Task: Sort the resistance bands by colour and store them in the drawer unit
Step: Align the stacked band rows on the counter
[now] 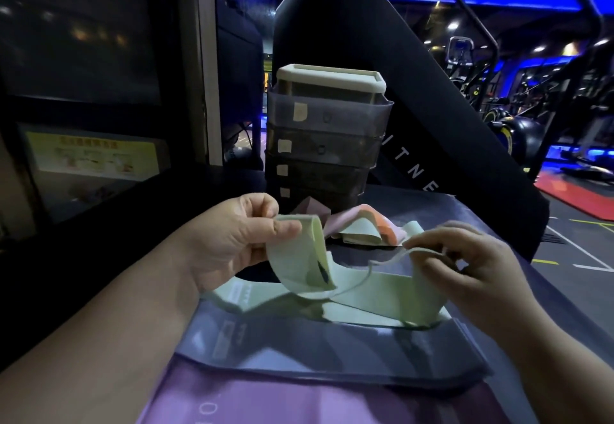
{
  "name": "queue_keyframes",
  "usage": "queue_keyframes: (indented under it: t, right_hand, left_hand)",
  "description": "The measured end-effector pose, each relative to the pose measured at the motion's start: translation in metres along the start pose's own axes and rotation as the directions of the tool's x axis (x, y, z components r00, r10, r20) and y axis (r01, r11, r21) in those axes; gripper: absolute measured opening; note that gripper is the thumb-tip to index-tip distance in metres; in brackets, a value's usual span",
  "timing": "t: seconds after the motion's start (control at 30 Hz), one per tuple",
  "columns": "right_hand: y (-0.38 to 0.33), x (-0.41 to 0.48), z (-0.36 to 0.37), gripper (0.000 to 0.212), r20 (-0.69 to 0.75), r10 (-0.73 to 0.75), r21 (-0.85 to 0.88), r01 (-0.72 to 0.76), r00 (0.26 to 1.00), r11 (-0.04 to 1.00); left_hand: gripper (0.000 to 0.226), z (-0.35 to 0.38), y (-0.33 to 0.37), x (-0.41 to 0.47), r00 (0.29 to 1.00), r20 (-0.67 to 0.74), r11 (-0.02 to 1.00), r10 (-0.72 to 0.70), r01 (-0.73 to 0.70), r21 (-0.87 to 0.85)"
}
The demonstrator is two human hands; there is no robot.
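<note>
Head view: pale green band (300, 269) pinched at both ends, left hand (232, 240) by thumb and fingers, right hand (471, 264) by fingertips; long axis left-right, middle sagging, in front of upright drawer unit (327, 144).

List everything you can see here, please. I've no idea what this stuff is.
Pale green stretchy resistance bands: at least two, one lifted, rest flat beneath.
Dark grey flat bands: count unclear, stacked nearer the person.
Purple flat band: one, nearest.
Pile of pink, orange and green bands: count unclear, at the drawer unit's foot.
Translucent grey plastic drawer unit: one, cream top, four labelled drawers, at the back of the table.
Dark table: one, under everything.
Black padded seat: one, behind.
Yellow poster: one, left.
Left hand, right hand: pinching the lifted band's ends.
</note>
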State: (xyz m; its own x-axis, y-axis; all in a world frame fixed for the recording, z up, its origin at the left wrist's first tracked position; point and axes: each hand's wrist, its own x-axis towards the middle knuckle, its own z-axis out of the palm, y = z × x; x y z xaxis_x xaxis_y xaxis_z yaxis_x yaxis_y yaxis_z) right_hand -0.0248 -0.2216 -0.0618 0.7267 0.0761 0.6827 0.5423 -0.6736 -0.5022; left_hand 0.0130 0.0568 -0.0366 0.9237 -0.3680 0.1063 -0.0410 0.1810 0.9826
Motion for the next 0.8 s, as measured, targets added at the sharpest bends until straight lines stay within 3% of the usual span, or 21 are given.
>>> queue_keyframes:
  t: [0.07,0.17,0.2,0.27,0.4,0.5,0.63,0.8]
  right_hand:
    - [0.000,0.002,-0.001,0.009,-0.031,-0.015,-0.017,0.014,0.999,1.000]
    - [0.000,0.002,-0.002,0.005,-0.067,-0.010,-0.008,0.009,0.998,1.000]
    - [0.000,0.002,-0.002,0.008,-0.085,0.000,-0.001,0.000,0.996,1.000]
    - [-0.001,0.002,-0.001,0.008,-0.126,0.062,0.071,-0.053,0.990,0.996]
    - [0.005,0.001,0.000,0.030,-0.155,0.171,0.127,-0.152,0.973,0.980]
    - [0.007,0.001,0.000,0.058,-0.071,0.230,0.193,-0.213,0.970,0.958]
    - [0.008,0.001,-0.002,0.068,0.057,0.193,0.145,-0.199,0.980,0.969]
    - [0.004,0.001,-0.001,0.054,0.136,0.118,0.078,-0.130,0.984,0.988]
  left_hand:
    - [0.033,0.001,0.000,-0.001,1.000,-0.020,0.989,-0.014,0.017,0.145]
    - [0.063,0.004,-0.002,-0.002,0.998,-0.013,0.942,-0.056,0.057,0.332]
    - [0.063,0.005,-0.003,-0.003,0.998,0.007,0.921,-0.062,0.055,0.385]
    - [0.049,0.004,-0.005,-0.003,0.997,0.034,0.856,-0.074,0.046,0.514]
    - [0.013,0.004,-0.010,-0.001,0.999,-0.044,0.723,-0.027,0.050,0.689]
    - [0.018,0.007,-0.009,-0.001,0.996,-0.085,0.752,-0.005,0.060,0.657]
    - [0.034,0.008,-0.007,-0.001,0.994,-0.110,0.866,0.029,0.030,0.500]
    - [0.017,0.016,-0.005,-0.003,0.989,-0.139,0.932,0.043,0.010,0.364]
